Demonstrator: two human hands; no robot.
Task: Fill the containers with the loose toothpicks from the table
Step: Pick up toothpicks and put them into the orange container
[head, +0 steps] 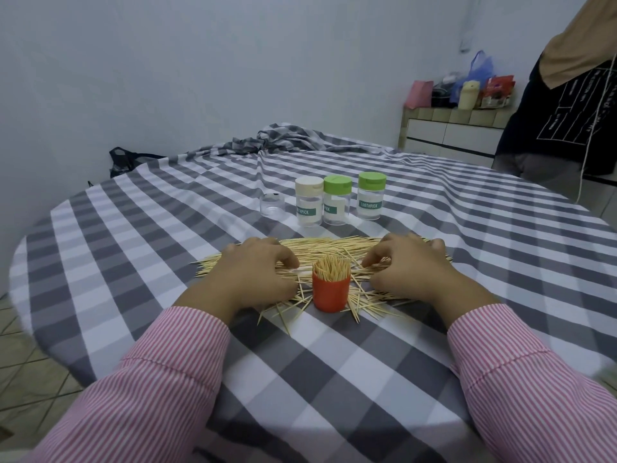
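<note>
An orange container (331, 293) stands upright in the middle of the table, packed with toothpicks standing on end. Loose toothpicks (334, 246) lie spread in a wide pile around and behind it. My left hand (253, 270) rests on the pile just left of the container, fingers curled down onto the toothpicks. To the container's right, my right hand (412, 267) lies on the pile in the same way, thumb and fingertips touching toothpicks. Whether either hand pinches any toothpicks is hidden by the fingers.
Behind the pile stand three clear "TOOTHPICK" jars: one with a cream lid (309, 202), two with green lids (337, 200) (371, 196). A small clear cup (272, 205) sits left of them. A checked cloth (167, 248) covers the round table. A person (561, 121) stands at far right.
</note>
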